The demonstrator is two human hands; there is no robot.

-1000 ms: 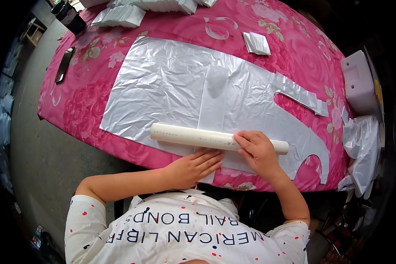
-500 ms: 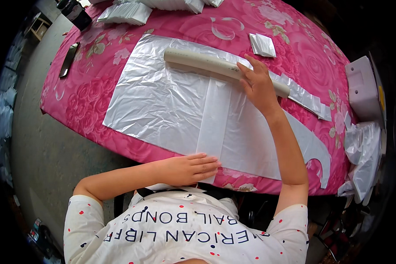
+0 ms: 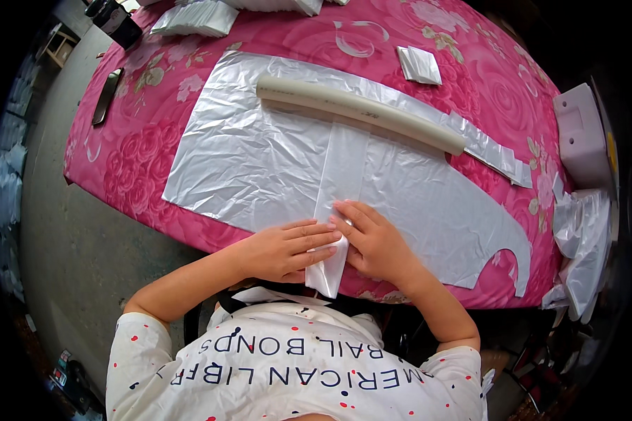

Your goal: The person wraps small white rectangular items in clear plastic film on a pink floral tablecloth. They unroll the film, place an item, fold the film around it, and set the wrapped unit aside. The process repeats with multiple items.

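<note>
A large silvery-white plastic bag sheet [image 3: 260,151] lies spread on the table, with a curved cutout at its right end. Down its middle runs a narrow folded white plastic bag [image 3: 343,158], its near end [image 3: 325,272] bunched and hanging at the table's front edge. My left hand [image 3: 288,247] rests across this near part with fingers stretched out flat. From the right, my right hand [image 3: 376,242] pinches the folded bag's edge, its fingertips close to the left ones. A beige plastic pipe [image 3: 358,112] lies across the sheet's far side, touched by neither hand.
A pink flowered cloth [image 3: 144,168] covers the table. Stacks of folded bags [image 3: 196,19], a dark jar [image 3: 114,24] and a phone [image 3: 107,97] are at the far left. A small folded stack [image 3: 419,65] lies beyond the pipe; a pale box [image 3: 581,130] stands right.
My right hand has let go of the pipe and come down to the folded bag near my left hand. The near end of that bag is now gathered up. The pipe stays on the sheet.
</note>
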